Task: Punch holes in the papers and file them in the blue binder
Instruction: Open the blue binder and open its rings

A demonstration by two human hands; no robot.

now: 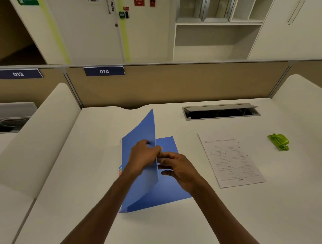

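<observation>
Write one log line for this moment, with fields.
left hand: lifts binder cover | right hand: inside binder | paper: on desk | punch: unused

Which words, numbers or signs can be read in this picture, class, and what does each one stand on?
"013": dark blue nameplate on the partition, far left.
"014": dark blue nameplate on the partition, above the desk.
Printed paper on the desk: lines of text, too small to read.
Green sign and red signs on the far wall: blurred, unreadable.
Blue binder and green hole punch: no readable text.
</observation>
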